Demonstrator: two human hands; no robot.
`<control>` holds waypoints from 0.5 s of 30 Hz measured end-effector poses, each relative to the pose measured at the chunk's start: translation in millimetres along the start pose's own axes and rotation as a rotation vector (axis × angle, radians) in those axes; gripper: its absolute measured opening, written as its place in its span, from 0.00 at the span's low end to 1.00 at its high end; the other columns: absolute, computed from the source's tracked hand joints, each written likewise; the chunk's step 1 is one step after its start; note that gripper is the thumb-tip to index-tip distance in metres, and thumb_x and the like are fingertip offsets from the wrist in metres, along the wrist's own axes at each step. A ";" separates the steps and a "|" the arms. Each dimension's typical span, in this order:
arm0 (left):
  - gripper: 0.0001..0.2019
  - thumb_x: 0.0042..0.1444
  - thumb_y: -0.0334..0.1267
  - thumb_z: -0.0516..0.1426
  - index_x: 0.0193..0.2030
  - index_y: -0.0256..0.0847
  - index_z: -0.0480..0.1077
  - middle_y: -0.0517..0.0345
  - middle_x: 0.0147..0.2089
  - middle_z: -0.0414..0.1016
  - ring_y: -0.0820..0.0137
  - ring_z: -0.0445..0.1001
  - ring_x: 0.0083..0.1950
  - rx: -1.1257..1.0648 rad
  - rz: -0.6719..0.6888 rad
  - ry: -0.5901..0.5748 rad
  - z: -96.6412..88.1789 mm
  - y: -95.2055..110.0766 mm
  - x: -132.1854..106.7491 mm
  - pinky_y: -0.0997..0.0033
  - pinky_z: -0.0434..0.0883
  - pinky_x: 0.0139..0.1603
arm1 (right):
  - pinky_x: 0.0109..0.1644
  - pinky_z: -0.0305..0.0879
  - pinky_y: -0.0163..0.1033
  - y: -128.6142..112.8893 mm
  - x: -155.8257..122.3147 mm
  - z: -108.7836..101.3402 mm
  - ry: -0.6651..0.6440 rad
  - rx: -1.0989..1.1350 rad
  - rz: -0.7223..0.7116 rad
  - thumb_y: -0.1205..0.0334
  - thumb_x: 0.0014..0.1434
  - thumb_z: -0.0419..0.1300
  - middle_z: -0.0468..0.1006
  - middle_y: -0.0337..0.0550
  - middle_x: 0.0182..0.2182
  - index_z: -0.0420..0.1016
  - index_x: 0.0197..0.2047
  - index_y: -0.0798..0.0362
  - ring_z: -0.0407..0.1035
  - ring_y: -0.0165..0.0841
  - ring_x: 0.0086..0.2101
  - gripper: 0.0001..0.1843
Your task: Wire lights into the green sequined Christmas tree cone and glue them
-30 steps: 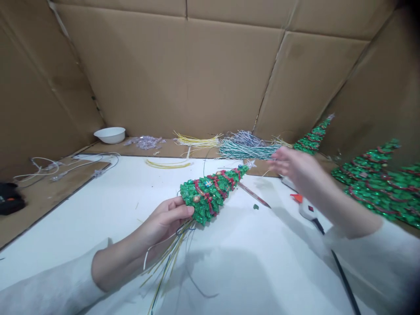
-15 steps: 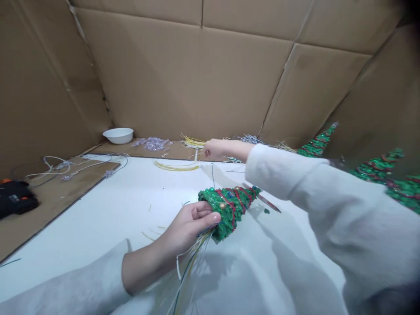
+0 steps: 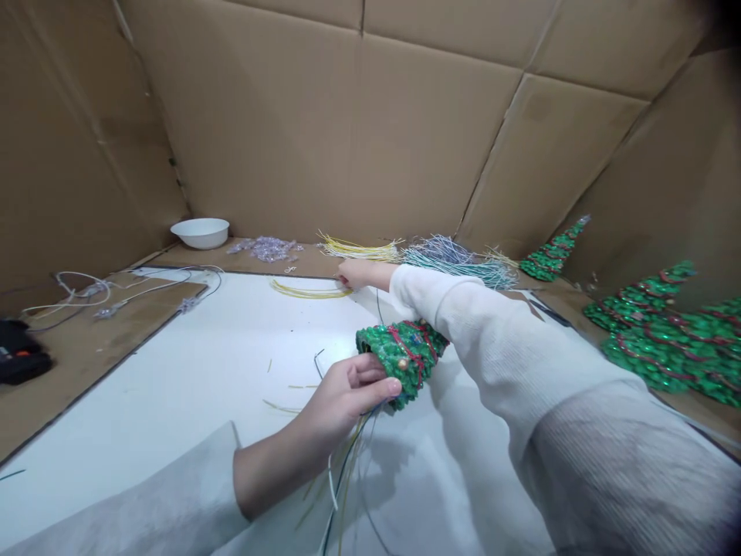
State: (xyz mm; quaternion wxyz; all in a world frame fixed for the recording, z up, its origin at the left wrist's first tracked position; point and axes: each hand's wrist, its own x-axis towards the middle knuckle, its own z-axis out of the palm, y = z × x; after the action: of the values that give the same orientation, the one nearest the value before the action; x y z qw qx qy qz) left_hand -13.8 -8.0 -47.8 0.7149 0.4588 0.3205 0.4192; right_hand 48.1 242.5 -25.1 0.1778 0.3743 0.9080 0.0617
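My left hand (image 3: 353, 394) grips the open base of a small green glitter Christmas tree (image 3: 399, 363) with red garland and gold beads. The tree lies on its side, tip to the right, partly behind my right sleeve. Yellow, white and dark wires (image 3: 341, 471) trail from its base below my palm. At the far edge of the white board, my right hand (image 3: 354, 273) is at the end of a small bundle of yellow wires (image 3: 309, 290). Its fingers are bent; whether they hold anything is too small to make out.
Yellow-white wires (image 3: 359, 247) and teal wires (image 3: 463, 266) lie along the back. Further left are clear plastic pieces (image 3: 269, 249) and a white bowl (image 3: 201, 233). Finished-looking trees (image 3: 642, 297) stand at right. A black tool (image 3: 20, 351) and white cords (image 3: 81, 293) lie left.
My right hand has moved left and down, from above the board's back edge to the yellow wire bundle. My left hand still holds the tree. The view has shifted slightly.
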 end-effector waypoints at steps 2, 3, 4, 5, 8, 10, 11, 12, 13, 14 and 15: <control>0.17 0.46 0.39 0.64 0.42 0.33 0.74 0.46 0.40 0.78 0.60 0.75 0.44 0.014 -0.001 0.010 0.2 0.4 -0.9 0.62 0.67 0.47 | 0.48 0.69 0.48 -2.5 -3.1 -1.3 0.012 0.015 -0.016 0.56 0.62 0.56 0.70 0.48 0.50 0.67 0.54 0.55 0.69 0.37 0.46 0.19; 0.17 0.47 0.39 0.64 0.43 0.34 0.74 0.46 0.41 0.78 0.60 0.74 0.45 0.015 0.000 0.009 0.4 0.5 -1.4 0.62 0.67 0.48 | 0.47 0.69 0.48 -3.9 -6.4 -4.3 0.021 0.025 -0.026 0.56 0.62 0.56 0.70 0.48 0.50 0.67 0.54 0.55 0.69 0.37 0.46 0.19; 0.17 0.47 0.39 0.64 0.45 0.34 0.73 0.46 0.42 0.78 0.60 0.74 0.46 0.014 0.006 0.003 0.7 0.4 -1.9 0.62 0.67 0.49 | 0.47 0.69 0.48 -5.1 -10.7 -8.9 0.037 0.037 -0.037 0.56 0.62 0.56 0.71 0.47 0.50 0.67 0.53 0.55 0.69 0.36 0.45 0.19; 0.18 0.48 0.38 0.63 0.46 0.35 0.73 0.46 0.43 0.78 0.61 0.74 0.46 0.010 0.012 -0.006 1.0 0.2 -2.4 0.62 0.67 0.49 | 0.47 0.69 0.47 -5.9 -15.9 -15.2 0.058 0.053 -0.049 0.57 0.62 0.56 0.71 0.47 0.49 0.68 0.52 0.56 0.69 0.36 0.44 0.17; 0.18 0.50 0.36 0.62 0.49 0.37 0.71 0.48 0.47 0.76 0.63 0.73 0.49 -0.010 0.029 -0.036 1.8 -1.1 -3.1 0.64 0.66 0.51 | 0.43 0.66 0.40 -3.7 -36.7 -41.6 0.156 0.111 -0.064 0.67 0.60 0.57 0.76 0.49 0.42 0.73 0.44 0.61 0.70 0.34 0.40 0.10; 0.19 0.51 0.34 0.62 0.50 0.38 0.71 0.49 0.48 0.75 0.65 0.72 0.49 -0.020 0.028 -0.033 2.5 -2.6 -3.2 0.67 0.66 0.51 | 0.40 0.63 0.37 3.8 -55.7 -64.0 0.227 0.158 -0.048 0.72 0.56 0.58 0.77 0.52 0.40 0.74 0.41 0.63 0.69 0.32 0.37 0.09; 0.19 0.51 0.34 0.62 0.51 0.38 0.71 0.49 0.48 0.75 0.66 0.72 0.49 -0.021 0.022 -0.023 2.7 -3.4 -3.4 0.69 0.66 0.50 | 0.38 0.62 0.36 9.7 -67.4 -76.2 0.258 0.184 -0.035 0.73 0.55 0.58 0.77 0.52 0.39 0.74 0.41 0.64 0.68 0.31 0.36 0.10; 0.19 0.51 0.33 0.62 0.51 0.38 0.71 0.50 0.46 0.75 0.68 0.72 0.47 -0.015 0.017 -0.010 3.0 -4.3 -3.7 0.71 0.67 0.48 | 0.37 0.61 0.36 16.9 -80.9 -89.0 0.282 0.212 -0.017 0.74 0.55 0.57 0.77 0.50 0.38 0.74 0.41 0.64 0.67 0.30 0.34 0.10; 0.19 0.50 0.33 0.62 0.51 0.38 0.70 0.52 0.44 0.75 0.71 0.71 0.43 0.000 0.008 0.005 3.2 -5.2 -4.3 0.74 0.67 0.44 | 0.37 0.61 0.35 25.1 -96.3 -102.1 0.293 0.244 0.001 0.74 0.55 0.57 0.78 0.48 0.35 0.75 0.41 0.65 0.67 0.28 0.33 0.10; 0.18 0.50 0.34 0.62 0.50 0.38 0.70 0.53 0.41 0.75 0.73 0.70 0.39 0.024 0.002 0.022 3.3 -6.2 -5.0 0.77 0.67 0.39 | 0.38 0.60 0.35 33.9 -113.6 -115.5 0.300 0.277 0.025 0.74 0.54 0.58 0.77 0.45 0.30 0.75 0.39 0.67 0.67 0.26 0.31 0.08; 0.18 0.50 0.34 0.63 0.49 0.38 0.70 0.55 0.39 0.74 0.76 0.68 0.34 0.054 -0.004 0.037 3.4 -7.1 -5.8 0.79 0.65 0.33 | 0.40 0.61 0.36 42.8 -132.4 -128.5 0.302 0.339 0.068 0.73 0.54 0.60 0.75 0.42 0.28 0.75 0.37 0.68 0.68 0.26 0.31 0.08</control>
State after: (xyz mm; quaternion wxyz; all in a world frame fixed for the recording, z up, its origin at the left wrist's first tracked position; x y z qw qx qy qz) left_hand -11.4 -16.1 -52.7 0.6969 0.4694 0.3458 0.4176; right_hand 115.8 182.8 141.4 -0.0278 0.4156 0.9086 -0.0306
